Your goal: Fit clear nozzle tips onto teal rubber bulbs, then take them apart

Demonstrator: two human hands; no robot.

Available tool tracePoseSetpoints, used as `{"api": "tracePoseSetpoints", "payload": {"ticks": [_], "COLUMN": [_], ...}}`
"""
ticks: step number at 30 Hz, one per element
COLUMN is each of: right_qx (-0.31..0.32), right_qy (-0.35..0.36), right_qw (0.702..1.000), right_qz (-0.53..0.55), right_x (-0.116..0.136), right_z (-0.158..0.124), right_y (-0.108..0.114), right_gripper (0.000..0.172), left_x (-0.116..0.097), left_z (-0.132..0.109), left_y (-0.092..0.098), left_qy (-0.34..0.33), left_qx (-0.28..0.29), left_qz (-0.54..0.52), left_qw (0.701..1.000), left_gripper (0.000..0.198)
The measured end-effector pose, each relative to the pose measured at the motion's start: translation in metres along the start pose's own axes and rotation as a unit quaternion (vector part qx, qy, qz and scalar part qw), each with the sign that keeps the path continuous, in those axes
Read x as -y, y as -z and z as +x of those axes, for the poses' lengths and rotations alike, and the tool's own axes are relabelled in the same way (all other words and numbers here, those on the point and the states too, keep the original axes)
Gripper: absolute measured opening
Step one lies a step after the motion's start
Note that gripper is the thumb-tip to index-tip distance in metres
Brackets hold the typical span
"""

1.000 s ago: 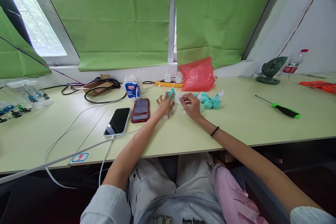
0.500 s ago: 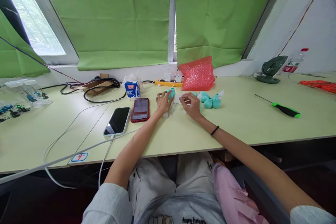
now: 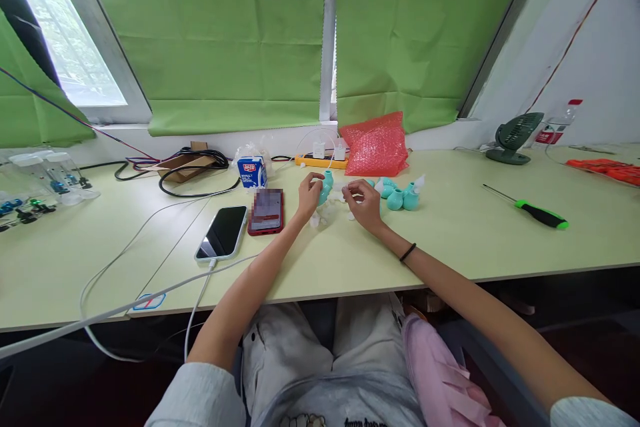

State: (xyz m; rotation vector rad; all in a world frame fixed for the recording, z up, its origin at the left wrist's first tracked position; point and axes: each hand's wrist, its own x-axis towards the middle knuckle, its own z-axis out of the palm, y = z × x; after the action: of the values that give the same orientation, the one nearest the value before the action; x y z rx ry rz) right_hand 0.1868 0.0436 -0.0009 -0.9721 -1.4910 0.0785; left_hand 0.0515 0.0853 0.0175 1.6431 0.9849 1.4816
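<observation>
Turquoise shows at the fingertips of the person's left hand (image 3: 309,197), which grips a small rounded piece (image 3: 327,185) by its near left side, over the middle of the desk (image 3: 320,267); the fingers cover part of it, and I can't tell whether its base touches the desktop. Just beside it, the right hand (image 3: 365,205) is curled, thumb and fingertips brought close together near something whitish; from here I can't make out whether they pinch it. Beyond that hand sits a cluster of similar turquoise pieces (image 3: 403,197), some tipped with pale, filmy bits, the nearest partly hidden behind the knuckles. Translucent scraps (image 3: 320,216) lie under and between the hands, too small and blurred to name. Behind, a red bubble-wrap pouch (image 3: 377,147) covers one end of an orange power strip (image 3: 307,160). A red-edged phone (image 3: 266,211) lies left, part of its screen blurred out.
</observation>
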Motion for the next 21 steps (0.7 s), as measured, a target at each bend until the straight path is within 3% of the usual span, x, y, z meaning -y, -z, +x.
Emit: {"api": "tracePoseSetpoints", "payload": {"ticks": [3,5,12,21], "right_qx": [0.001,0.005,0.03,0.056], "right_qy": [-0.008,-0.014,-0.044,-0.092], "right_qw": [1.0,1.0,0.997,0.986], "right_qz": [0.004,0.014,0.057,0.128], "right_x": [-0.0008,-0.0017,-0.0023,0.0049], "right_z": [-0.0003,-0.0003,0.0006,0.0003], "right_y": [-0.0006,-0.0011,0.0005,0.0028], "right_gripper": [0.021,0.021,0.023,0.024], "left_x": [-0.0034,-0.0035,0.0005,0.0007], "left_z": [0.0005,0.0006,-0.0006,-0.0003], "left_y": [0.0018,0.0029,0.0046,0.0074], "left_qy": [0.066,0.091,0.108,0.138], "left_qx": [0.102,0.14,0.186,0.246], "left_qz": [-0.09,-0.114,-0.149,-0.133], "left_qw": [0.989,0.979,0.965,0.95], "left_gripper": [0.017,0.016,0.011,0.02]}}
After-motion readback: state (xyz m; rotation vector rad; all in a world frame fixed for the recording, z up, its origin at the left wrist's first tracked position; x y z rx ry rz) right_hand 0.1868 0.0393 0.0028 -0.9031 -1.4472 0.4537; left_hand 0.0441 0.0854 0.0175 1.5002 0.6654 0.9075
